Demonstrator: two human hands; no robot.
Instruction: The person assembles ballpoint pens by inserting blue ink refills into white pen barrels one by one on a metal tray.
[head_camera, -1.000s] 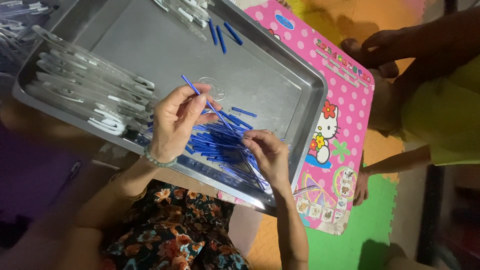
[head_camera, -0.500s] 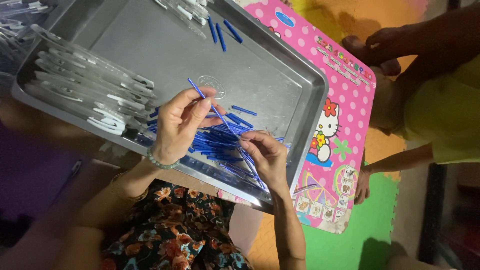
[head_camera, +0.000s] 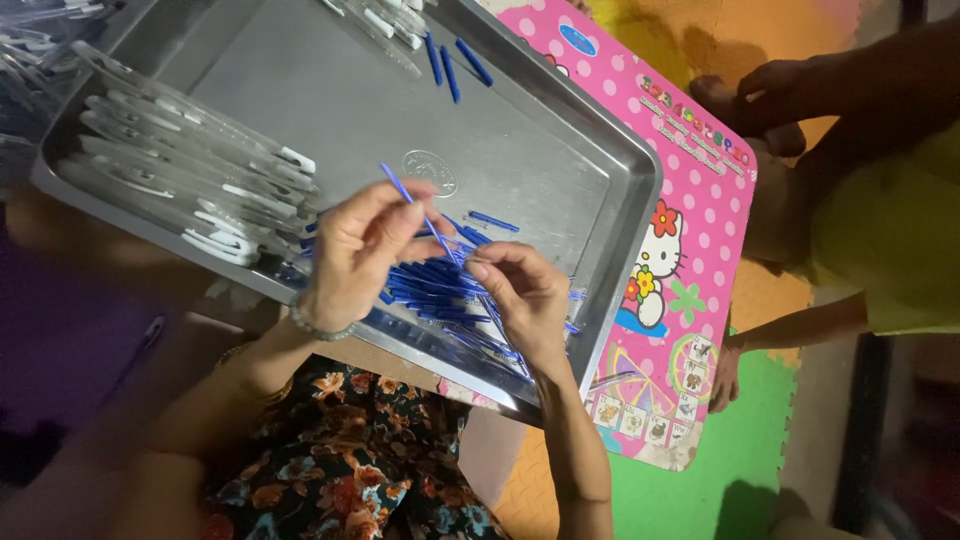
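Fingers of left hand (head_camera: 362, 250) and right hand (head_camera: 522, 290) pinch one thin blue plastic stick (head_camera: 425, 215), slanting up-left, above the blue pile (head_camera: 440, 290) in the shiny metal tray (head_camera: 560, 160)

The thin sticks (head_camera: 440, 285) heaped in the tray (head_camera: 330, 110) are deep blue, and the tray itself is plain silvery grey metal, with clear plastic pieces (head_camera: 170, 180) tipped in white along one side. Under it lies a pink board (head_camera: 690, 150) with white polka dots and a cartoon cat in white, red and yellow. The dress (head_camera: 350, 470) is dark with orange, red and blue flowers; the floor mat (head_camera: 740, 460) is green and orange.
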